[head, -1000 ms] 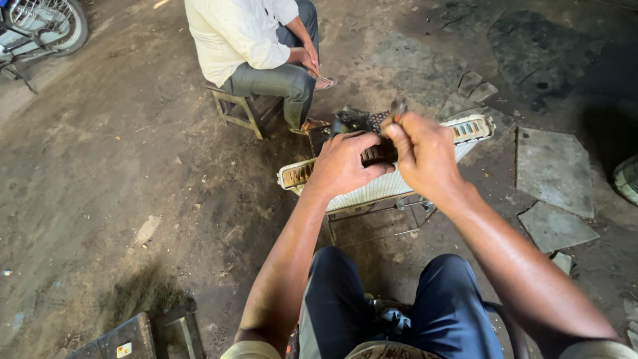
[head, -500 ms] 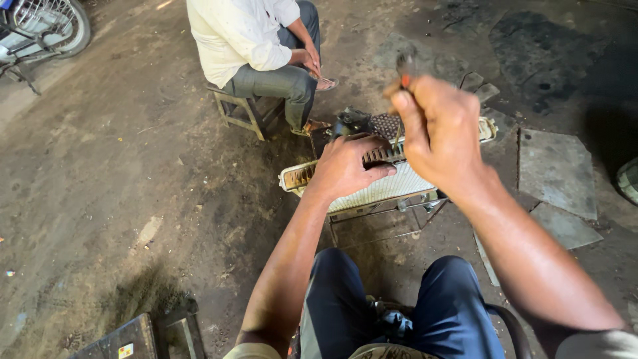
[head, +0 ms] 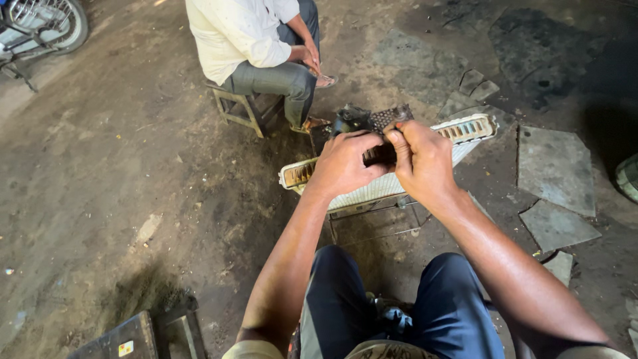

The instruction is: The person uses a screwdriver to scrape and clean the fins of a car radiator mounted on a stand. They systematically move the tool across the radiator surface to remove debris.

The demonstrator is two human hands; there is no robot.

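A long white finned radiator core [head: 372, 193] lies across a low metal frame [head: 372, 216] in front of my knees, with open slots showing at both its ends. My left hand [head: 345, 163] grips its upper edge near the middle. Touching it on the right, my right hand [head: 425, 163] is a closed fist pressed to the same edge, thumb up. It holds a small tool that the fingers almost wholly hide. A dark, grimy perforated part [head: 389, 118] sits just behind both hands.
Another person in a white shirt [head: 239, 33] sits on a wooden stool [head: 232, 106] just beyond the radiator. A motorbike wheel [head: 40, 23] is at the top left. Flat stone slabs [head: 555, 169] lie on the right, and a dark box [head: 126, 336] stands at the bottom left on the dirt floor.
My right hand had lifted above the radiator with the tool and has now come back down onto the upper edge beside the left hand, which has stayed put.
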